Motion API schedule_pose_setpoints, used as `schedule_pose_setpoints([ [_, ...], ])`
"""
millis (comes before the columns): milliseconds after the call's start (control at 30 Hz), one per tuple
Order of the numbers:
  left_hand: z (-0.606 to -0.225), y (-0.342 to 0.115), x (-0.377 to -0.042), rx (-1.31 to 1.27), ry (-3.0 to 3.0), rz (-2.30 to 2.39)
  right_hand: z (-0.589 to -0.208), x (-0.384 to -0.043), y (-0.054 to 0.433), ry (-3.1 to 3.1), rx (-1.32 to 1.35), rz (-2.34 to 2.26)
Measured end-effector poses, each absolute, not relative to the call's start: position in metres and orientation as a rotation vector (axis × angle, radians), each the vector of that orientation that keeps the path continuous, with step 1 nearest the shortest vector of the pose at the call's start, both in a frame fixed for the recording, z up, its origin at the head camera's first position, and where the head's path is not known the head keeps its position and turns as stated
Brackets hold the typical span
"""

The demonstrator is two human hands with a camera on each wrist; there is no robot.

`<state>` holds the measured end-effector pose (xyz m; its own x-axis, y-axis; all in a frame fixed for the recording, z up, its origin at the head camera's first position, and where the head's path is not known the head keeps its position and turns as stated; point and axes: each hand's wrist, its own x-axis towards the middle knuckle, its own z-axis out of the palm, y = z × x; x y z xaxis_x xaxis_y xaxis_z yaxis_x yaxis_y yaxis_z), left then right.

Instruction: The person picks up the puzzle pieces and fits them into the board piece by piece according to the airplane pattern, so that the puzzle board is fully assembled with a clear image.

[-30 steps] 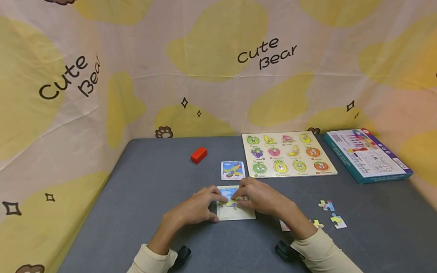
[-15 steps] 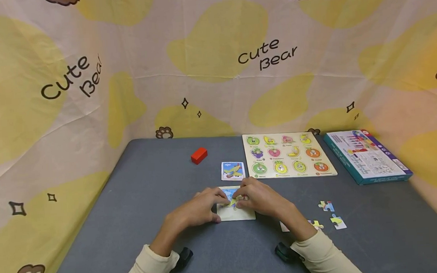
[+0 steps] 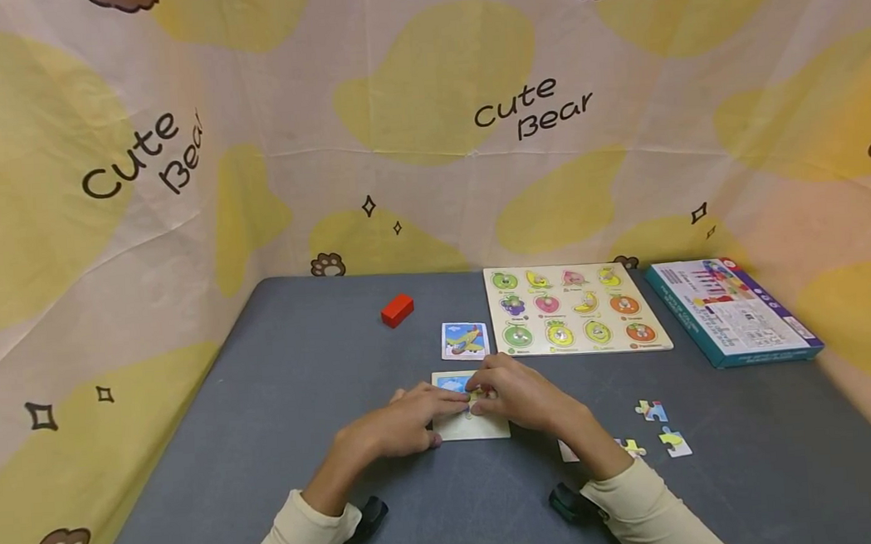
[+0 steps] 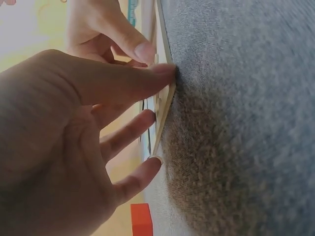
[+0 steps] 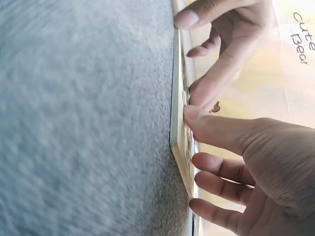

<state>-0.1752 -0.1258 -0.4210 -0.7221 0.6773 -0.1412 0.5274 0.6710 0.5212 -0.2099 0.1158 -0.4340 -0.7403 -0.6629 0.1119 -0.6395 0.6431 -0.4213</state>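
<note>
A small pale puzzle board (image 3: 471, 427) lies on the table, partly filled with jigsaw pieces (image 3: 452, 383) showing a blue sky. My left hand (image 3: 403, 422) reaches over its left side, the forefinger laid nearly straight across the pieces. In the left wrist view the left thumb (image 4: 160, 73) presses the board's near corner, while other fingertips touch its side. From the right, my right hand (image 3: 521, 393) pinches a puzzle piece on the board between thumb and forefinger; most of that piece is hidden. Behind the board lies a card (image 3: 465, 341) picturing a yellow airplane.
Loose puzzle pieces (image 3: 674, 441) lie right of the board, some partly covered by the right forearm. At the back stand out a red block (image 3: 397, 311), a fruit picture board (image 3: 571, 287) and a flat teal-edged box (image 3: 753, 319). Patterned cloth (image 3: 412, 140) surrounds the table.
My left fingers have slid right and straightened over the pieces, the left hand lying flatter. The right hand has stayed almost in place at the board.
</note>
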Motion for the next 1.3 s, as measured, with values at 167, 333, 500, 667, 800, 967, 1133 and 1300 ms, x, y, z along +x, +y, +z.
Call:
schedule_pose_setpoints([
  [167, -0.422, -0.124, -0.175, 0.958, 2.550, 0.633, -0.431, -0.213, 0.125, 2.713, -1.049, -0.772],
  [333, -0.423, -0.124, -0.176, 0.966, 2.554, 0.623, -0.429, -0.213, 0.140, 2.695, -1.020, -0.792],
  [500, -0.423, -0.125, -0.176, 0.973, 2.563, 0.625, -0.429, -0.210, 0.163, 2.727, -0.978, -0.774],
  [667, -0.423, -0.125, -0.176, 0.955, 2.561, 0.638, -0.425, -0.203, 0.188, 2.766, -0.840, -0.744],
  [800, -0.423, -0.125, -0.176, 0.943, 2.558, 0.644, -0.421, -0.197, 0.208, 2.800, -0.793, -0.742],
  [967, -0.425, -0.125, -0.177, 0.944, 2.560, 0.633, -0.418, -0.191, 0.231, 2.840, -0.765, -0.724],
  [1133, -0.426, -0.125, -0.179, 0.953, 2.559, 0.625, -0.417, -0.188, 0.254, 2.893, -0.750, -0.705],
  [1300, -0.426, -0.125, -0.180, 0.955, 2.552, 0.627, -0.419, -0.185, 0.276, 2.937, -0.691, -0.678],
])
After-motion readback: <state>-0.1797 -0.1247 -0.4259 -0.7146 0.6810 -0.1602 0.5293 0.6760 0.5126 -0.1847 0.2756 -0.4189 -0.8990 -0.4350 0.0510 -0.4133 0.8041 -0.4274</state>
